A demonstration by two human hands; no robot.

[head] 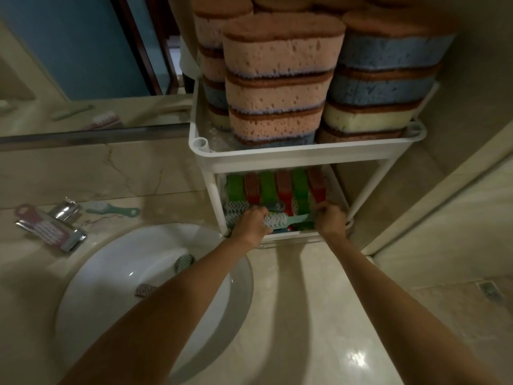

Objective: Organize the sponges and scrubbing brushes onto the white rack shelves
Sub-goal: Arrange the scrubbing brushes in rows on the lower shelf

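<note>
A white rack (291, 157) stands on the counter against the wall. Its top shelf holds tall stacks of pink, blue and cream sponges (280, 79). The lower shelf carries a row of green and red brushes (277, 187). In front of that row, my left hand (251, 222) grips the bristle head of a teal scrubbing brush (288, 219). My right hand (330, 218) holds the handle end of the same brush, which lies level across the shelf's front. Another teal brush (111, 209) lies on the counter behind the sink, and a pink one (41, 226) rests on the tap.
A white sink basin (116, 262) sits at lower left with two small patterned scrub pads (183, 262) inside. A chrome tap (65, 215) stands behind it. A mirror (83, 51) covers the wall at upper left. Beige countertop (305, 315) stretches in front of the rack.
</note>
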